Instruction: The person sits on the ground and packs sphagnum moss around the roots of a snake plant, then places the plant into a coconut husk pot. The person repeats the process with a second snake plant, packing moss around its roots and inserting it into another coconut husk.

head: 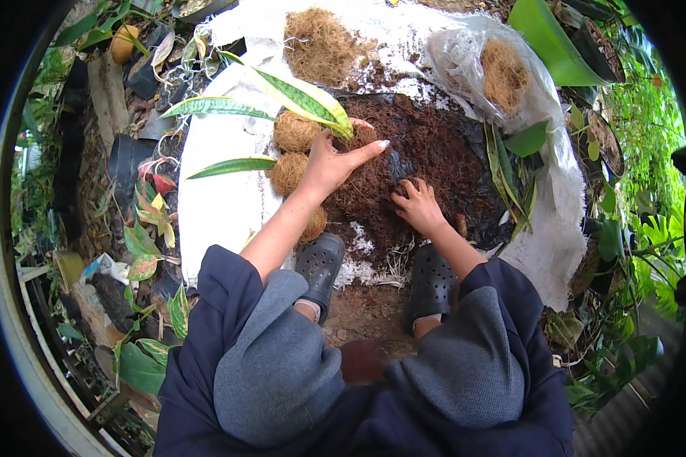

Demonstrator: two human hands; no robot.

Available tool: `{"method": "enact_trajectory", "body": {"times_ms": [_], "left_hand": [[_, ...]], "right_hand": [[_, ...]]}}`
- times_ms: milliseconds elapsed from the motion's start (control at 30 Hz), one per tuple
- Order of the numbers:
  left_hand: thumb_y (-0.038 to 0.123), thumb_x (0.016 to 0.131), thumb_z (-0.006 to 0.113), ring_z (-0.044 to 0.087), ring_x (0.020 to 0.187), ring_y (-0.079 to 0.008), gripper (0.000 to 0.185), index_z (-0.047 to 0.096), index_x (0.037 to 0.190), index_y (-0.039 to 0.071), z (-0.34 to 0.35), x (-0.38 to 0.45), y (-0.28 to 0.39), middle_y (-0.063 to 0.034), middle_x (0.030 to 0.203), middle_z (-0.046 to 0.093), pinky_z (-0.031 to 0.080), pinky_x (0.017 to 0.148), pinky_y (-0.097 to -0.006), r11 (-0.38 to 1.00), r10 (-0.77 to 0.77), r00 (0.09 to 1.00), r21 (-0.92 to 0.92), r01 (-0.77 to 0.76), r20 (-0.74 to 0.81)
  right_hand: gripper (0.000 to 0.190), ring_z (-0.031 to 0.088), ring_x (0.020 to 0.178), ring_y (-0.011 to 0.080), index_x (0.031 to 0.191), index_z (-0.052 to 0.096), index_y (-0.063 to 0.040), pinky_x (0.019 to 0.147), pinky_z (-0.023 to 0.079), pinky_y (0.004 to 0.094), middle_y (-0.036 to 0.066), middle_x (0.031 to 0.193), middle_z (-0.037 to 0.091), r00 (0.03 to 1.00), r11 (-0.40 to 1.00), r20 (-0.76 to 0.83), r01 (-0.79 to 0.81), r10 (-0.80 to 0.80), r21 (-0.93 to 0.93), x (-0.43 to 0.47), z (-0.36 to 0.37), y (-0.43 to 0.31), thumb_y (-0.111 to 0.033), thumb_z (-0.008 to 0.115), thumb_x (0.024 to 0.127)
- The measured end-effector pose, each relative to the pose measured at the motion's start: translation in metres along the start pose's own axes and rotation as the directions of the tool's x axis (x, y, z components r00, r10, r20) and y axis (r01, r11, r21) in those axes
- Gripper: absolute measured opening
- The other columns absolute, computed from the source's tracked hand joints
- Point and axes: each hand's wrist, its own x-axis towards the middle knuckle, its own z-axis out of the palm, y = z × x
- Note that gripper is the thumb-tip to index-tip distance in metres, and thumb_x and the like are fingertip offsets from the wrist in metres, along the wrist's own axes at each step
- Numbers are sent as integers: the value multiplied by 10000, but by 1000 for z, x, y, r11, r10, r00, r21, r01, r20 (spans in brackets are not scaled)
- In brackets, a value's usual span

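Note:
My left hand (334,163) curls around the base of a yellow-edged snake plant leaf (306,100) and a dark fibrous clump there; the clump is mostly hidden by the palm. The thumb points right over a heap of brown coco peat (443,137). The fingers of my right hand (420,207) are bent down into the near part of the heap, and their tips are hidden. Left of the heap, coir-wrapped balls (296,132) stand in a row, with snake plant leaves (231,165) reaching out from two of them.
A white woven sack (223,211) lies under everything, with black plastic sheeting (480,177) beneath the peat. Loose coir fibre (320,48) sits at the back, more in a clear plastic bag (457,63). Cut leaves (506,171) lie right. Clogs (320,265) flank the near edge; potted plants crowd both sides.

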Motion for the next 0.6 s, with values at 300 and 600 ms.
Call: {"method": "enact_trajectory", "body": {"times_ms": [300, 600], "left_hand": [[170, 768, 831, 612, 887, -103, 311, 654, 991, 44, 11, -3, 7, -21, 944, 673, 492, 842, -283, 999, 10, 1000, -35, -10, 13], [171, 773, 824, 617, 892, -98, 325, 647, 1007, 31, 37, 0, 9, -22, 955, 674, 492, 845, -279, 996, -39, 998, -82, 42, 46]], "right_hand": [[244, 578, 1028, 133, 1130, 606, -51, 934, 461, 318, 17, 1086, 639, 804, 8, 27, -39, 594, 999, 16, -47, 31, -62, 640, 889], [250, 590, 1007, 114, 1139, 607, -53, 939, 454, 273, 24, 1104, 639, 805, -332, -102, 353, 585, 875, 26, -164, -33, -53, 632, 891]]}}
